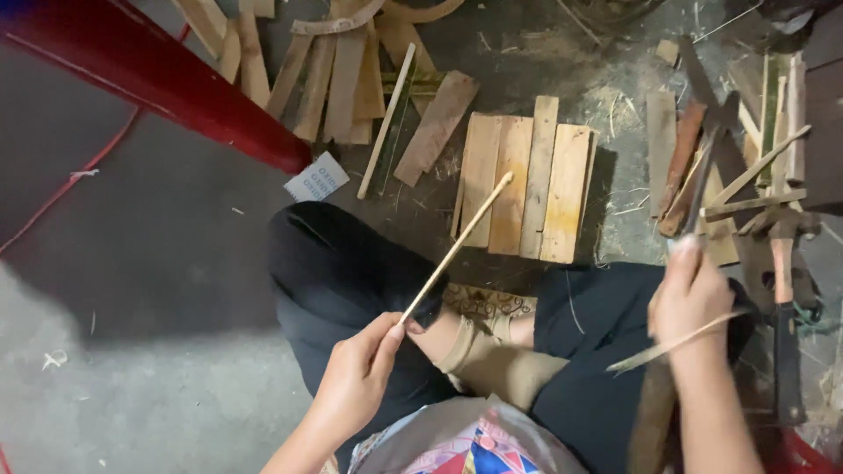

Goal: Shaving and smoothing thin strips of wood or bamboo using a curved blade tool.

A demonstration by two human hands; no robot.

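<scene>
Head view, near field: left hand (356, 377) is closed on the lower end of a thin bamboo stick (457, 246), pinched between thumb and fingers; the stick angles up and away over the black-trousered knee (338, 272). Right hand (691, 294) is clamped around the handle of a dark blade tool (702, 180), a bamboo sliver (672, 345) lying across its wrist. Farther out, a block of wooden slats (527, 184) rests on the floor beneath the stick's tip, with loose planks (329, 79) beyond.
</scene>
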